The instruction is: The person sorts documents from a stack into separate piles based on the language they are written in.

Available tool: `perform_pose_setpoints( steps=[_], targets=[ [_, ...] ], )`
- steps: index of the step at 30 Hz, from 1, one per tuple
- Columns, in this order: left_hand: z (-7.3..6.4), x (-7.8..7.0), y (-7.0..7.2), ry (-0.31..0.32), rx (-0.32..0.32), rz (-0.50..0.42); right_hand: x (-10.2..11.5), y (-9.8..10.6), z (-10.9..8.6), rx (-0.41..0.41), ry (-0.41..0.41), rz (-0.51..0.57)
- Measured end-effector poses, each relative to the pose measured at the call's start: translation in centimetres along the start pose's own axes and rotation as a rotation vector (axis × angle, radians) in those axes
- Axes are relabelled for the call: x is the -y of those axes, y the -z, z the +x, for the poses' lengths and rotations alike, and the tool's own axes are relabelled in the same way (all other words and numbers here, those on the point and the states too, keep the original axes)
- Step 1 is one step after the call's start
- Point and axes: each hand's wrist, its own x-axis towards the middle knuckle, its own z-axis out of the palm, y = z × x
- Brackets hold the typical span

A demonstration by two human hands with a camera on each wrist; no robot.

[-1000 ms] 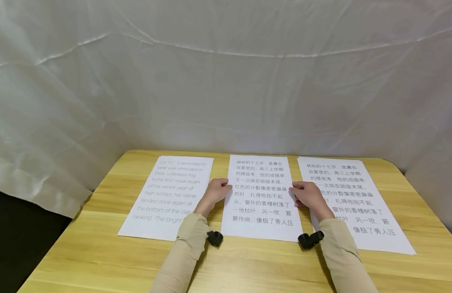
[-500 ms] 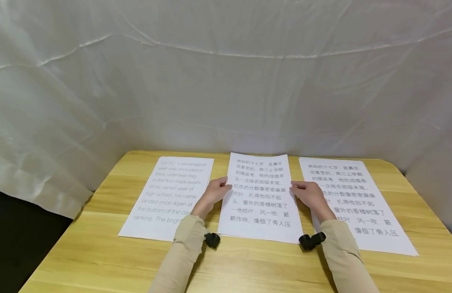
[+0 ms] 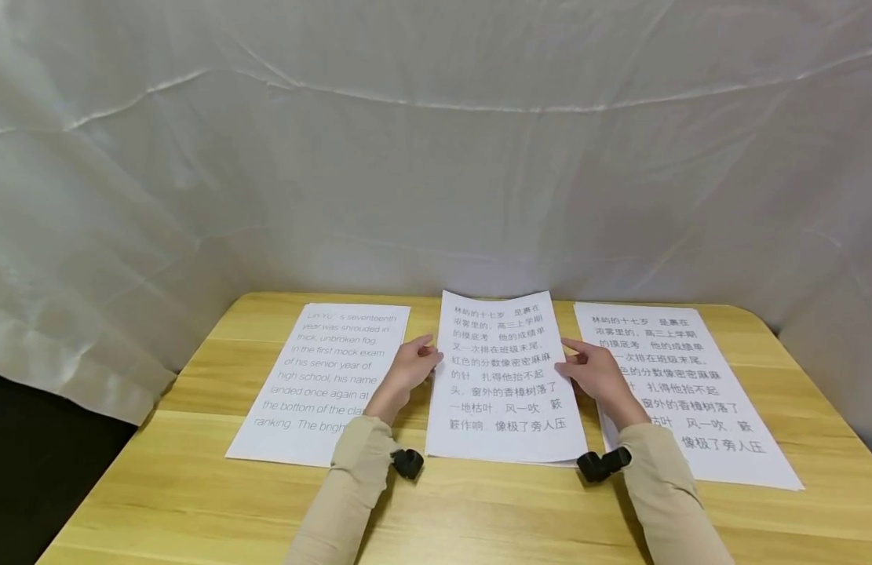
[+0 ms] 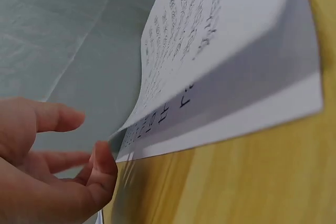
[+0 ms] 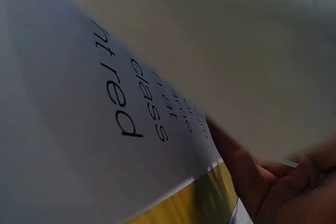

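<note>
In the head view, a white sheet of paper [image 3: 505, 377] with printed Chinese text is raised off the middle stack, its far edge bowed. My left hand [image 3: 409, 367] pinches its left edge by the thumb tip; the left wrist view shows the index finger lifted apart from the paper. My right hand [image 3: 596, 380] grips the opposite edge between thumb and fingers. Beneath it, a second sheet [image 5: 79, 103] with large English print shows in the right wrist view. The fingers under the raised paper are partly hidden.
An English-printed stack [image 3: 311, 384] lies left, partly behind the left forearm. On the right lies a Chinese-printed stack [image 3: 690, 392], partly covered by the right hand and sleeve. The wooden table [image 3: 492, 518] backs onto a pale cloth curtain [image 3: 436, 188].
The top middle sheet has lifted from lying flat, and its far edge now curves upward. Both hands stay at its sides; the left fingers have spread slightly.
</note>
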Motion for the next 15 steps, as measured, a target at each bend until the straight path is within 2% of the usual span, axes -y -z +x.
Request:
perform_pose_setpoints(
  steps=[3,9,15],
  targets=[
    [0.1,0.1,0.0,0.006,-0.009,0.004,0.1,-0.1,-0.1,0.003,-0.017,0.027],
    [0.2,0.5,0.0,-0.03,-0.02,0.079,0.5,-0.3,-0.3,0.027,-0.043,0.099],
    [0.1,0.3,1.2,-0.049,-0.038,0.059,1.0,-0.1,-0.6,0.063,-0.031,0.113]
  ],
)
